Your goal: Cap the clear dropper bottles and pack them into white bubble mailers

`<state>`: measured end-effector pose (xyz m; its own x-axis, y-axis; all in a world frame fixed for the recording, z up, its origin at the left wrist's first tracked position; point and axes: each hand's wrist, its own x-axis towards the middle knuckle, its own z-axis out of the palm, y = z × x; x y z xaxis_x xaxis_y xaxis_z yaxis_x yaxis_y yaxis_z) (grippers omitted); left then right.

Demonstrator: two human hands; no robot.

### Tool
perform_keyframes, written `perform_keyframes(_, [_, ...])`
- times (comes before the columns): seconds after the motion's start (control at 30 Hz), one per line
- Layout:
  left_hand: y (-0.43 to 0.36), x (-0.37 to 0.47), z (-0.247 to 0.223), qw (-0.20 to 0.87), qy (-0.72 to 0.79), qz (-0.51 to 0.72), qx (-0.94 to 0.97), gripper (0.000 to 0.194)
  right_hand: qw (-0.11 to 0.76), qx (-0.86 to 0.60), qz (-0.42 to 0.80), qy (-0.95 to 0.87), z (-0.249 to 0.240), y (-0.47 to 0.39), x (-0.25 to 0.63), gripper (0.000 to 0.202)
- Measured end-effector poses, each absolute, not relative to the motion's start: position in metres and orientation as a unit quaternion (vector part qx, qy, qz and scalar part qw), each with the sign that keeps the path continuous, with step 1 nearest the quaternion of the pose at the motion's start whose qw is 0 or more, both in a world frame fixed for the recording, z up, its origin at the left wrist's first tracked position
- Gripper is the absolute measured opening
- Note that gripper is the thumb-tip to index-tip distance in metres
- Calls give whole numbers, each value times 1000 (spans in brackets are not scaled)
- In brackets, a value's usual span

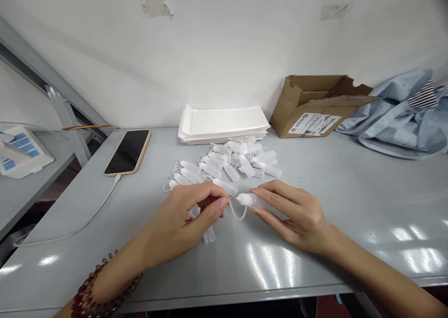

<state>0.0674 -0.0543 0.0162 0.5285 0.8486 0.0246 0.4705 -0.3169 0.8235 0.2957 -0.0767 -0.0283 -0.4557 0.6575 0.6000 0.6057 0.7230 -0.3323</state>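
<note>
Between the thumb and fingers of my right hand (296, 210) lies a small translucent needle-tip bottle (257, 201), held sideways with its white neck and thin metal needle pointing left. My left hand (191, 217) pinches the free end of the bottle's soft white cap strap (238, 215), right at the needle's tip. The cap itself is hidden by my fingertips. Just beyond both hands is a loose pile of similar bottles (231, 171), many with looped straps. One more bottle (209, 235) lies under my left hand, partly covered.
Behind the pile sits a stack of flat white trays or sleeves (227, 120). An open cardboard box (311, 110) and a blue patterned cloth (395, 115) are at the back right. On the left, a phone (128, 152) lies with a white cable (94, 215) attached.
</note>
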Motion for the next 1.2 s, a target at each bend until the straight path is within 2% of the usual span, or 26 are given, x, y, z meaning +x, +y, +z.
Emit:
perform_keyframes(0.37, [-56, 68, 17, 401, 431, 232, 774, 20, 345, -367, 18, -864, -28, -77, 297, 18])
perform_keyframes(0.63, [-52, 66, 11, 367, 399, 214, 812, 19, 292, -349, -161, -876, -27, -78, 299, 18])
perform_keyframes(0.77, [-52, 66, 7, 335, 385, 220, 831, 19, 271, -335, -209, -878, -28, -80, 300, 22])
perform_keyframes(0.93, [-52, 67, 4, 328, 373, 199, 845, 20, 252, -324, -216, -886, -26, -83, 300, 24])
perform_keyframes(1.2, [-52, 66, 2, 340, 360, 194, 847, 19, 275, -316, -183, -890, -28, -81, 297, 20])
